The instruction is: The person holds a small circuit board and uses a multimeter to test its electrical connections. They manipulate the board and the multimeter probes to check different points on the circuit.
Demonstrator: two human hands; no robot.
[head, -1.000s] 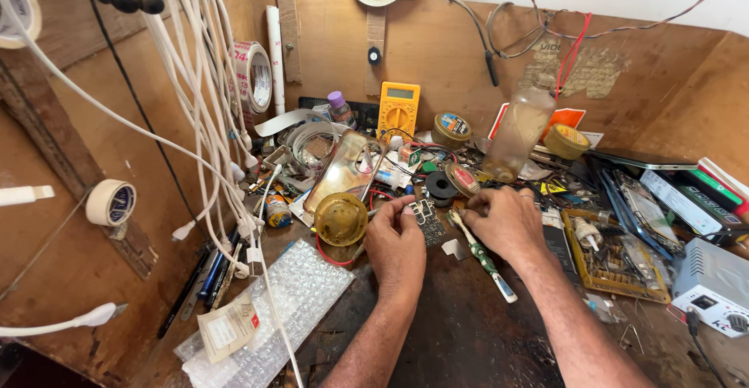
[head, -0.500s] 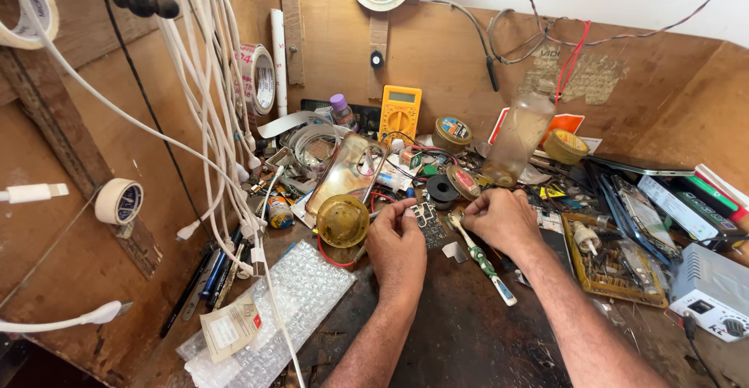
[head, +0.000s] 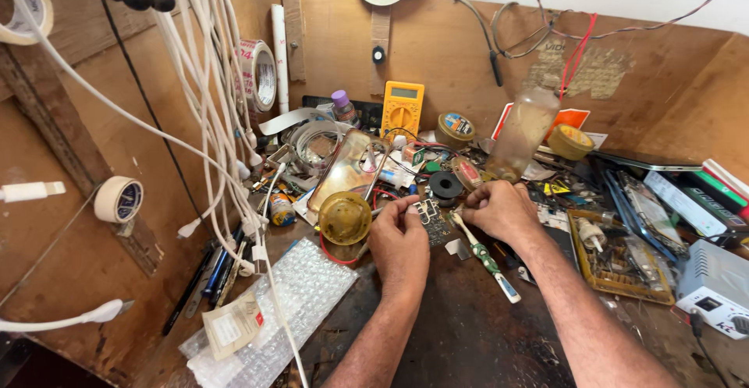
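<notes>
Cluttered wooden workbench (head: 476, 341), dark and stained. Left hand (head: 399, 240) knuckles-up, forearm angled in from below, fingers pinching the near edge of a small circuit board (head: 431, 218). Right hand (head: 499, 210) curled beside it, fingertips gripping the board's far edge. Toothbrush (head: 484, 255) just below.

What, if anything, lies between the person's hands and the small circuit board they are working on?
Nothing visible does. The left hand already has its fingertips on the small circuit board, and the right hand is at its far edge. A toothbrush lies just beside the board, under the right hand, not between.
</notes>
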